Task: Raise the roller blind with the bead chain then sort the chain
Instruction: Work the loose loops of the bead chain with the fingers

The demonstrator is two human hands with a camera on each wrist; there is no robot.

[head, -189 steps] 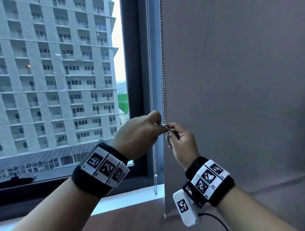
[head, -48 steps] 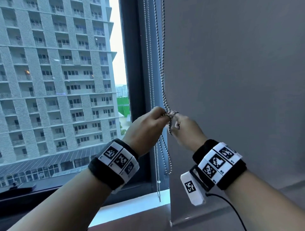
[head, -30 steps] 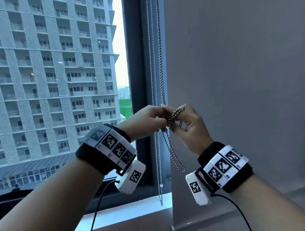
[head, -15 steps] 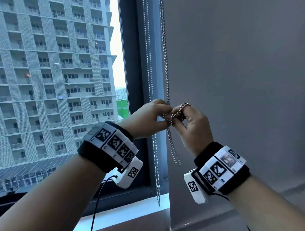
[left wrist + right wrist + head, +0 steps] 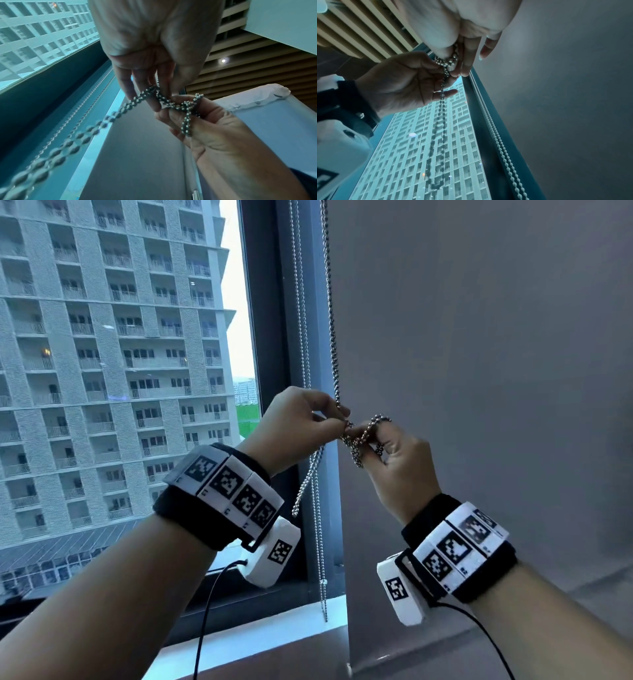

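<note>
A metal bead chain hangs along the left edge of the lowered grey roller blind. At chest height my left hand pinches the chain between thumb and fingertips. Just to its right, my right hand holds a coil of the chain wound round its curled fingers. In the left wrist view the chain crosses from my left hand into a tangle on the right hand. Seen from the right wrist, a doubled loop of chain hangs below both hands.
A thinner white bead chain hangs beside the dark window frame down to the white sill. Glass and a tall building fill the left. The blind's bottom rail sits low on the right.
The loose loop under the hands has swung left and now ends below my left wrist. Both hands stay together at the same height, still working the coil.
</note>
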